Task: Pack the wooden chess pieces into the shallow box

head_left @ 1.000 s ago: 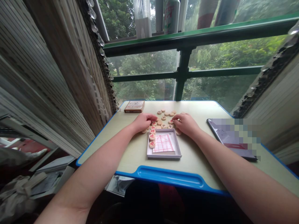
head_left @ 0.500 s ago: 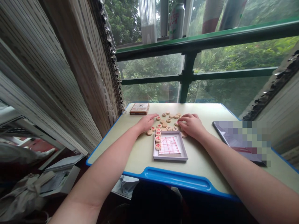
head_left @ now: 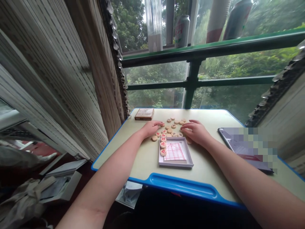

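Mid-frame, the left hand (head_left: 152,128) and right hand (head_left: 194,131) reach among round pieces (head_left: 169,130) beyond the box (head_left: 176,165), though whether either grips one I cannot tell.

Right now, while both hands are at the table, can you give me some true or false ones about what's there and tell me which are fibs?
1. A shallow white square box holds white paper with red lines. True.
2. The round wooden pieces with red characters inside the box line its right side. False: they line its left side.
3. The left hand is at a small round wooden piece beyond the box. True.
4. The right hand lies on the dark flat tablet. False: it is by the loose round wooden pieces.
5. A flat brown box lies near the far left corner of the pale, blue-edged table. True.
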The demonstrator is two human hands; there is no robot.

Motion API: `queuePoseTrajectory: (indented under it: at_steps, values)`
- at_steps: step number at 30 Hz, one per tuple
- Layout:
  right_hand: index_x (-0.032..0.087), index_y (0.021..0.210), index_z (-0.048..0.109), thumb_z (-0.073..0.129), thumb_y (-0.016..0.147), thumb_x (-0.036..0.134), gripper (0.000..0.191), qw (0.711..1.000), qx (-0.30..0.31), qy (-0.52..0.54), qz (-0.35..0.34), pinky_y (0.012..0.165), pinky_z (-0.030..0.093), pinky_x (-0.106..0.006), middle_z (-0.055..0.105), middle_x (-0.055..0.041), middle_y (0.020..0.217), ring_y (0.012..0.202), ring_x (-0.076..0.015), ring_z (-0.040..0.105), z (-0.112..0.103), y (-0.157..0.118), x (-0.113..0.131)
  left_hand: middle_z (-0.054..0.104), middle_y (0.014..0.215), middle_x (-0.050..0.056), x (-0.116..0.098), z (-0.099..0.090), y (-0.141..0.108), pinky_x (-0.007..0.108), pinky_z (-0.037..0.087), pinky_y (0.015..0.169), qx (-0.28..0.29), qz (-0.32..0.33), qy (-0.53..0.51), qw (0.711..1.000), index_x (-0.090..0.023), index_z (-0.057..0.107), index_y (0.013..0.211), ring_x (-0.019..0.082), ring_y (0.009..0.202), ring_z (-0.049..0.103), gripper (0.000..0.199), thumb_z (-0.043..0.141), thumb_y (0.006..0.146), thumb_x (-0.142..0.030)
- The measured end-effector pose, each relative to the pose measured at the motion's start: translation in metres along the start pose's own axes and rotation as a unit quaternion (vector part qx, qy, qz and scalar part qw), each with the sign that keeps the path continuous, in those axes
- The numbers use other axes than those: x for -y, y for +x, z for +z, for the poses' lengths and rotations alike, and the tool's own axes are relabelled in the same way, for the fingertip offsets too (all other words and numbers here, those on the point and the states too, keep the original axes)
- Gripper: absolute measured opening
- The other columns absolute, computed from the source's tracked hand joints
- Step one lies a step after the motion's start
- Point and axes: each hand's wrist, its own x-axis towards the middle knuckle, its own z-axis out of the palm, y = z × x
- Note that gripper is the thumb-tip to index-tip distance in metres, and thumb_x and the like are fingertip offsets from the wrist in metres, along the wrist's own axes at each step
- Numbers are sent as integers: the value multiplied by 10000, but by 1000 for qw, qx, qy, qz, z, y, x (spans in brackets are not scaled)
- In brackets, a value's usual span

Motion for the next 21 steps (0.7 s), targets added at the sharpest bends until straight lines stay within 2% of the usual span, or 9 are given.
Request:
queuePoseTrajectory:
  at_steps: [5,10,13,15,17,19,21]
  values:
    - [231,773,724,575,769,321,174,1000,-2,-16,8,894,427,-389,715,-39,863,1007,-261,535,-3,-2,5,694,1069,43,3,1,5,306,421,1013,-33,8,6,999,-157,725,841,160,1062,609,365,406,722,-27]
    - [230,762,715,613,744,320,137,999,0,-17,31,855,440,-369,698,-48,814,990,-257,541,-1,0,5,680,1092,61,2,0,6,320,424,1008,-68,36,80,994,-162,728,831,176,1051,611,322,445,730,-46]
    - [220,770,711,613,754,291,122,999,-32,-7,33,807,465,-374,688,-66,802,948,-257,560,-3,-2,8,678,1087,63,2,-1,6,330,422,1010,-77,52,119,988,-168,727,826,182,1044,610,272,483,738,-84]
    - [209,785,699,607,770,269,111,997,-78,16,-8,784,477,-380,693,-70,809,895,-247,578,-7,-8,16,683,1071,57,2,-3,6,331,429,1001,-82,61,137,985,-176,725,818,185,1035,610,238,511,735,-112]
    - [207,795,680,596,795,257,98,988,-106,58,-100,780,484,-371,704,-62,840,864,-223,597,-9,-19,32,683,1063,57,2,-4,5,336,434,993,-87,76,157,981,-179,723,813,190,1029,607,218,529,726,-129]
    - [205,790,665,590,812,241,86,967,-79,110,-214,759,496,-328,706,-54,868,812,-182,622,-10,-32,52,678,1062,62,0,-4,4,347,433,988,-99,101,176,974,-177,720,805,196,1028,599,206,537,720,-136]
    - [200,802,657,581,824,222,82,947,-47,148,-280,733,507,-284,706,-51,887,807,-157,637,-9,-43,71,676,1051,64,-3,-3,2,360,435,979,-117,131,188,966,-178,716,789,200,1018,593,190,541,722,-147]
